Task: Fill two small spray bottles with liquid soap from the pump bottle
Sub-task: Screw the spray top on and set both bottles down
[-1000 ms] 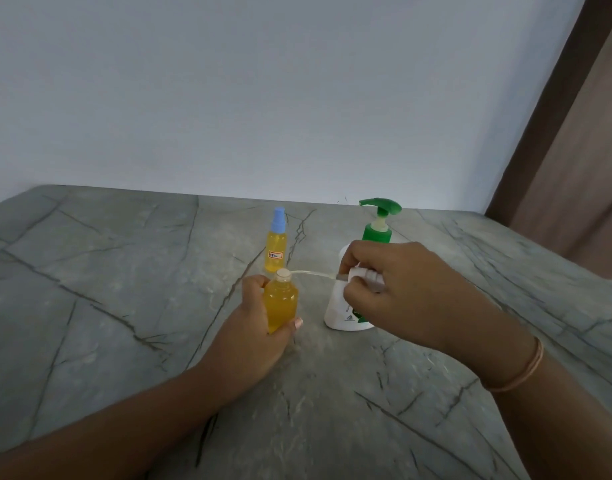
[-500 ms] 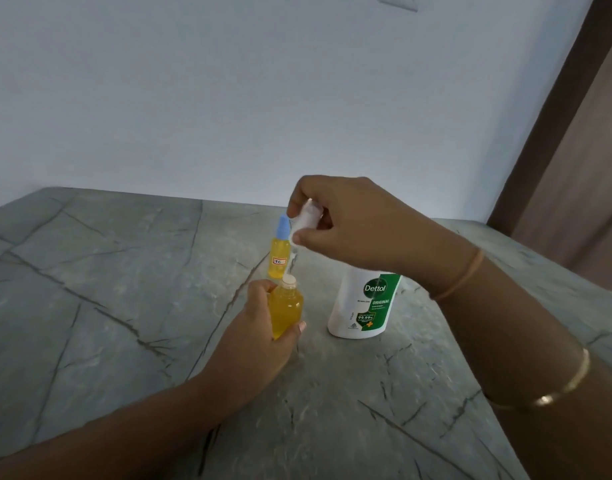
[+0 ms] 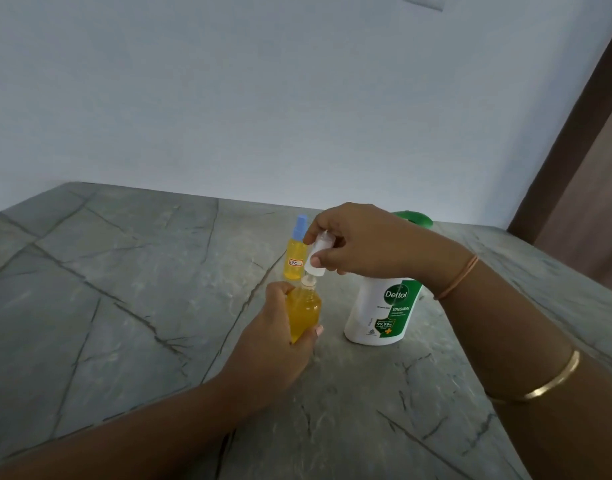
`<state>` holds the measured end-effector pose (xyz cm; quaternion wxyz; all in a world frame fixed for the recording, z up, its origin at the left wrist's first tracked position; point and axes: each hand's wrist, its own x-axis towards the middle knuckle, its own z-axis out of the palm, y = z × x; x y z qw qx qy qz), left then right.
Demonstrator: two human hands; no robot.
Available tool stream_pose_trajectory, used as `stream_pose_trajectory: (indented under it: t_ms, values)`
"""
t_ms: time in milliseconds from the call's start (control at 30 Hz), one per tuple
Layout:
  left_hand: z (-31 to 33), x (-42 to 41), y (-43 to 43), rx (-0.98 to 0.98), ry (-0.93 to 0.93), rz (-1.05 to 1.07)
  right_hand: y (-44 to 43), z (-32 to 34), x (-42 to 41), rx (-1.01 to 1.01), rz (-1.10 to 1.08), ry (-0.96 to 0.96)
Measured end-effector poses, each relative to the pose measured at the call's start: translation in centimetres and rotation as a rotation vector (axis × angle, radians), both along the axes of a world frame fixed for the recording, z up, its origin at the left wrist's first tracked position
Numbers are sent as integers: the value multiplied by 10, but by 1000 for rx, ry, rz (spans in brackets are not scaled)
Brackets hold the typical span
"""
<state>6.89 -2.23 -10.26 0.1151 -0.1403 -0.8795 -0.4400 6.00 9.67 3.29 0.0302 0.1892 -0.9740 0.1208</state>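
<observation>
Head view: the left hand (image 3: 273, 337) is wrapped round a small bottle (image 3: 303, 315) full of yellow liquid, thumb on its left side and a fingertip showing at its lower right; the hand hides the base, so whether it rests on the counter (image 3: 124, 306) cannot be told. The bottle's pale neck stands upright and uncovered. Right above that neck the right hand (image 3: 360, 244) pinches a clear spray cap (image 3: 316, 256) between thumb and curled fingers, the cap tilted a little, its lower rim at the neck; touching or not cannot be told. Just behind the held bottle, nearer the counter's far edge, stands a second bottle (image 3: 295, 254), yellow, blue-capped, with a small white label. The pump bottle (image 3: 384, 306), white with a green Dettol label, stands upright just right of the held bottle, towards the far right corner; the right wrist crosses in front of its top, and only part of the green pump head (image 3: 413, 218) shows beyond the hand. A thin band (image 3: 458, 277) circles the right wrist and a gold bangle (image 3: 547, 382) sits further up the forearm. The counter is grey veined stone and meets a pale wall (image 3: 228, 98)
</observation>
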Motion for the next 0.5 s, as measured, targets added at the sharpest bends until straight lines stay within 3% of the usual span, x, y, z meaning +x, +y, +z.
stream_pose_trajectory:
  t_ms: [500]
  values:
    - [-1,-1,2,11,-16,14,-4,-13,0,37,51,-23]
